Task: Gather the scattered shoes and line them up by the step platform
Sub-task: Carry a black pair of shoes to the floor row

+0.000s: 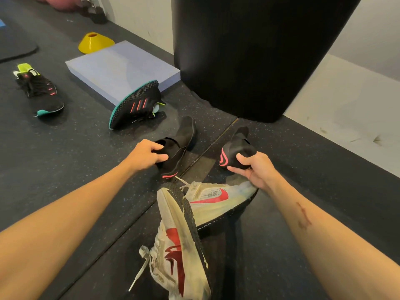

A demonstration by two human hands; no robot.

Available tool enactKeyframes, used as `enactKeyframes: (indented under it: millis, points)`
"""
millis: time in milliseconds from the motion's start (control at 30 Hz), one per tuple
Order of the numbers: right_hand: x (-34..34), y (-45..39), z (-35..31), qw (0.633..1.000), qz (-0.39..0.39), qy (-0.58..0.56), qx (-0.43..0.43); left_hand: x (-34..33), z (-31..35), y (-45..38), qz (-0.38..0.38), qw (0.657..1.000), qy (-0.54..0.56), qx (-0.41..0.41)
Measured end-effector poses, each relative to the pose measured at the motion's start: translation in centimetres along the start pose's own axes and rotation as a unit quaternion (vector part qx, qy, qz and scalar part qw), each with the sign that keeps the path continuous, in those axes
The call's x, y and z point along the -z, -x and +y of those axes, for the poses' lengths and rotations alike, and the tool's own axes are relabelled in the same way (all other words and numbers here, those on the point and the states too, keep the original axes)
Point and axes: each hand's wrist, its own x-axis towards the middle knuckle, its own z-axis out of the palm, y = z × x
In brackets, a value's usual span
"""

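Observation:
My left hand (148, 153) grips the collar of a black slip-on shoe (180, 144) with a pink heel mark. My right hand (253, 167) holds the heel of its matching black shoe (238, 146). Both shoes point away from me on the dark floor. A black sneaker with pink stripes and a teal sole (136, 105) leans tipped on its side against the lilac step platform (116, 68). Its partner (40, 89) lies upright to the left. Two white sneakers with red logos (194, 215) lie crossed close in front of me.
A large black punching bag (249, 55) hangs just right of the platform. A yellow cone (95, 42) sits behind the platform. A dark mat (15, 46) and dumbbells (95, 15) lie at the far left. The white wall (346, 94) runs along the right.

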Motion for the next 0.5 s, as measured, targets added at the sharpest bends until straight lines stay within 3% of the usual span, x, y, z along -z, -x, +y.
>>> enactKeyframes:
  millis: [167, 267, 333, 400, 433, 500]
  points:
    - [-1.6, 0.3, -0.1, 0.999, 0.001, 0.038, 0.013, -0.5, 2.3, 0.2, 0.016, 0.999, 0.011, -0.033]
    - [-3.5, 0.4, -0.7, 0.985, 0.021, 0.165, 0.035, -0.4, 3.7, 0.3, 0.037, 0.998, 0.0, -0.055]
    - [-4.9, 0.5, -1.2, 0.929, 0.034, 0.362, 0.068, -0.4, 4.7, 0.5, 0.044, 0.994, -0.033, -0.091]
    - [-6.3, 0.9, -1.2, 0.82, 0.04, 0.557, 0.129, -0.3, 5.6, 0.6, 0.052, 0.99, -0.061, -0.118]
    - [-7.1, 1.3, -1.2, 0.779, 0.043, 0.605, 0.157, -0.1, 6.1, 0.9, 0.061, 0.988, -0.066, -0.123]
    - [-9.1, 2.7, -1.6, 0.743, 0.048, 0.639, 0.194, 0.3, 7.1, 1.7, 0.095, 0.985, -0.071, -0.127]
